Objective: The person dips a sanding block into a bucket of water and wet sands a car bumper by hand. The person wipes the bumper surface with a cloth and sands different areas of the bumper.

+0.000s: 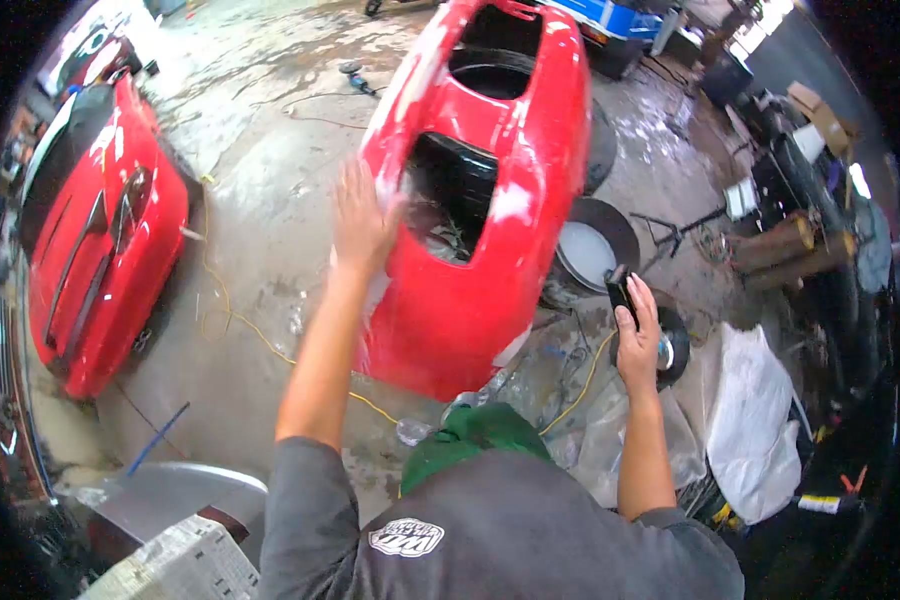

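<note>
A large red painted body panel point(440, 335) with two rectangular openings lies in front of me, with paler patches along its edges. My left hand point(363, 225) is at the panel's left edge, its fingers stretched out and slightly blurred; I cannot tell whether the palm touches the paint. To the right of the panel, my right hand point(638, 340) is held in the air, closed around a small black block point(620, 290). The block's exact kind does not show. Just beyond it stands a black bucket point(615, 225) with cloudy whitish liquid inside.
Another red body part point(120, 240) with dark slots stands at left. A yellow cord point(260, 333) runs across the concrete floor behind the panel's near end. White sacks point(755, 425) lie at right, and a grey curved sheet point(170, 500) is at lower left.
</note>
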`<state>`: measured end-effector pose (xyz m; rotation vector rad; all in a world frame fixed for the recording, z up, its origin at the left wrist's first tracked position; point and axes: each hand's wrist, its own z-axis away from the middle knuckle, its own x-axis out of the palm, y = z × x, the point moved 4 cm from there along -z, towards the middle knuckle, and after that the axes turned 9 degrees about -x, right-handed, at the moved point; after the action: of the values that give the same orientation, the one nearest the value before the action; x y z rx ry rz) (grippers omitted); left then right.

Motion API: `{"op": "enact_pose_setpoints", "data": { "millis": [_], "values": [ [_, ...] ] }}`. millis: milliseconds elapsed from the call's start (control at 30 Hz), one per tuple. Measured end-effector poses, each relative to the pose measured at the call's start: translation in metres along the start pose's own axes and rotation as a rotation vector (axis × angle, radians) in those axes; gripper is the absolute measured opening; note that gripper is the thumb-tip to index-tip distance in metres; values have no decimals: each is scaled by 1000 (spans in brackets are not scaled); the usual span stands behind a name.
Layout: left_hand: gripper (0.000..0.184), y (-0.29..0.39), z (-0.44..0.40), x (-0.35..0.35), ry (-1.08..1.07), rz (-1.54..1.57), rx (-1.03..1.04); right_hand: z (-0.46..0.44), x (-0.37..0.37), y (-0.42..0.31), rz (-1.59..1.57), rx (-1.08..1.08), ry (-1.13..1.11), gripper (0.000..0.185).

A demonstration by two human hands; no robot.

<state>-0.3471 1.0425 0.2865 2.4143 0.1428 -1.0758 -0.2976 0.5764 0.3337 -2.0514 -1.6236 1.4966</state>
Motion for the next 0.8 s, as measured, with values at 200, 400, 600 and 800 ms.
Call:
{"op": "enact_pose_setpoints", "data": {
  "millis": [200, 400, 600, 800],
  "values": [
    [86, 21, -84, 28, -135, 3, -57, -2, 5, 46, -82, 218, 113, 45],
    [84, 22, -22, 7, -180, -110, 45, -83, 50, 142, -2, 356, -80, 51],
    [88, 26, 63, -10, -210, -157, 96, -95, 169, 286, 304, 336, -924, 42],
    [83, 8, 143, -29, -522, 111, 83, -68, 191, 323, 155, 849, -1036, 55]
  ]
}}
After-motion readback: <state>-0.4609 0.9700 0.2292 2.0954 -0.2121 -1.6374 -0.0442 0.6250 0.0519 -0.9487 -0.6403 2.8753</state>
